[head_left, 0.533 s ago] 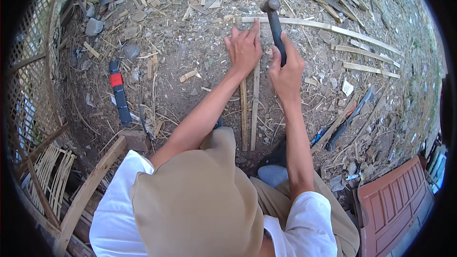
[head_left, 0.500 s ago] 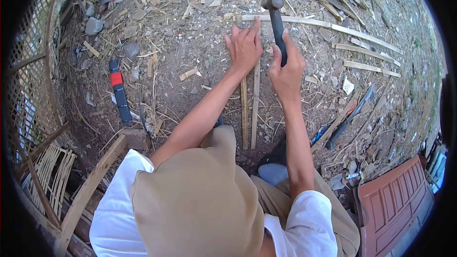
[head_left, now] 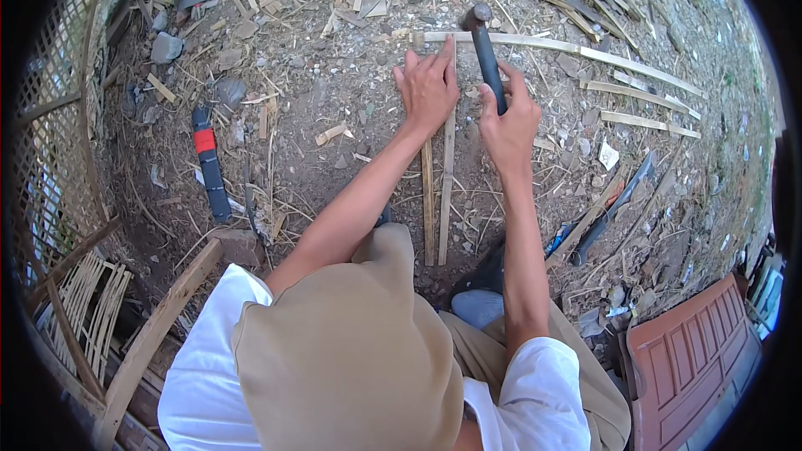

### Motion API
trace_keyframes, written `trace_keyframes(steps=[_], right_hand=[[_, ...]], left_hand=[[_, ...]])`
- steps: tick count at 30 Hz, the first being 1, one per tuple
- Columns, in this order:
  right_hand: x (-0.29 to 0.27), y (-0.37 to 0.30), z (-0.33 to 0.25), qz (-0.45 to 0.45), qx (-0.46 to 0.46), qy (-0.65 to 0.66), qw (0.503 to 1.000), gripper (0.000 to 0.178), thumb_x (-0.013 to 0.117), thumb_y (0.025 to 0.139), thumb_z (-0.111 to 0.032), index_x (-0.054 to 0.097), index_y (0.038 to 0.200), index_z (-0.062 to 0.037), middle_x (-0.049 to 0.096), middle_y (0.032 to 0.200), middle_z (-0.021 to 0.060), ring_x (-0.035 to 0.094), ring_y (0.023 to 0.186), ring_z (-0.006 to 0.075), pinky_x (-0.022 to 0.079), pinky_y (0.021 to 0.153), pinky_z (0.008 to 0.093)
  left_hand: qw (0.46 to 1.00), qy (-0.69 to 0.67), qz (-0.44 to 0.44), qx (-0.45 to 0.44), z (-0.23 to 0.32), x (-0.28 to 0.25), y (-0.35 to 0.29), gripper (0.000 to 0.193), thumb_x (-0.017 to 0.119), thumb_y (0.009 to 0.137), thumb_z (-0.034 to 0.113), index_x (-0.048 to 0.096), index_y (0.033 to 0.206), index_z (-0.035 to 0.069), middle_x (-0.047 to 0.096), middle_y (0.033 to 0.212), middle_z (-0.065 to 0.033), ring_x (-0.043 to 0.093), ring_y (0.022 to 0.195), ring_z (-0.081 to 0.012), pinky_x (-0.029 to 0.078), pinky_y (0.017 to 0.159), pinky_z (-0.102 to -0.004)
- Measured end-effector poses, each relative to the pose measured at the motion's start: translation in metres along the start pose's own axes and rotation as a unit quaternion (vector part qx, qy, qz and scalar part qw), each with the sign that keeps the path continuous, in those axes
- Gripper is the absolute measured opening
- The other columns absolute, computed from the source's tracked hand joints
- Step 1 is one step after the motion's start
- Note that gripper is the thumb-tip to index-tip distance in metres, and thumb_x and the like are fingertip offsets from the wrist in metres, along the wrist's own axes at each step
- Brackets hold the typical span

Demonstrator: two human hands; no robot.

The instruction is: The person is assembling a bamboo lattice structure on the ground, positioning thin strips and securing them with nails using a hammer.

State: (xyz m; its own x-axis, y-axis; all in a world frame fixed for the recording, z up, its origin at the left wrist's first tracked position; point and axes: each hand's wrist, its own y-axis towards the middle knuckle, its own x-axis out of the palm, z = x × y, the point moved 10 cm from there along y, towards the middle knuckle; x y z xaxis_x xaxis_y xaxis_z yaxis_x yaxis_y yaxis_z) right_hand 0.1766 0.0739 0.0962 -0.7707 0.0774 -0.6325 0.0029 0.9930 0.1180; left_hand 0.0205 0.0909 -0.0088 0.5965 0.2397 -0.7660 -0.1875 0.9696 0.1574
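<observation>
My right hand (head_left: 510,121) is closed round the dark handle of a hammer (head_left: 485,58), its head pointing away from me and raised beside the slat joint. My left hand (head_left: 428,93) rests on the wood with its fingers apart; one stretched finger presses where a pale curved slat (head_left: 522,39) crosses the far end of a straight wooden slat (head_left: 448,192). A second, browner slat (head_left: 428,200) runs alongside toward my feet, its far part hidden under my left hand and wrist. Whether a nail stands at the joint cannot be made out.
Several short slats (head_left: 639,124) lie at the right, near a long dark-bladed tool (head_left: 614,209). A dark bundle with a red band (head_left: 205,142) lies left. Beyond are piled strips (head_left: 568,0); a brown panel (head_left: 689,351) sits lower right, and a lattice (head_left: 50,108) stands left.
The hammer and my right hand have shifted slightly, the hammer head a little toward the left and away from me. My left hand stays at the crossing of the slats.
</observation>
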Motion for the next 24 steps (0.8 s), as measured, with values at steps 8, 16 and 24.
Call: trace_keyframes(steps=[8, 16, 24], right_hand=[[0.032, -0.029, 0.071, -0.056, 0.211, 0.196, 0.956, 0.015, 0.068, 0.112, -0.017, 0.063, 0.109, -0.0029, 0.051, 0.071, -0.0044, 0.049, 0.053, 0.005, 0.037, 0.044, 0.0267], [0.022, -0.019, 0.017, -0.043, 0.062, -0.038, 0.996, 0.031, 0.064, 0.116, -0.028, 0.054, 0.11, 0.0011, 0.065, 0.071, 0.0292, 0.071, 0.066, 0.051, 0.048, 0.059, 0.0581], [0.01, 0.003, -0.044, -0.035, 0.017, -0.023, 0.999, 0.03, 0.062, 0.116, -0.026, 0.051, 0.114, 0.0024, 0.067, 0.073, 0.0336, 0.071, 0.072, 0.0573, 0.05, 0.058, 0.0622]], left_hand=[[0.994, -0.071, 0.013, -0.079, -0.012, 0.001, 0.001, 0.029, 0.075, 0.1, 0.022, 0.06, 0.121, 0.01, 0.068, 0.095, -0.005, 0.059, 0.107, -0.0302, 0.037, 0.099, -0.0516], [0.996, -0.045, 0.003, -0.075, -0.012, 0.002, 0.004, 0.024, 0.077, 0.099, 0.024, 0.058, 0.108, 0.011, 0.063, 0.095, -0.0053, 0.057, 0.104, -0.0309, 0.036, 0.093, -0.0505], [0.996, -0.053, 0.015, -0.077, -0.018, 0.002, 0.001, 0.022, 0.076, 0.099, 0.024, 0.059, 0.103, 0.011, 0.063, 0.093, -0.0057, 0.058, 0.105, -0.0311, 0.035, 0.092, -0.0521]])
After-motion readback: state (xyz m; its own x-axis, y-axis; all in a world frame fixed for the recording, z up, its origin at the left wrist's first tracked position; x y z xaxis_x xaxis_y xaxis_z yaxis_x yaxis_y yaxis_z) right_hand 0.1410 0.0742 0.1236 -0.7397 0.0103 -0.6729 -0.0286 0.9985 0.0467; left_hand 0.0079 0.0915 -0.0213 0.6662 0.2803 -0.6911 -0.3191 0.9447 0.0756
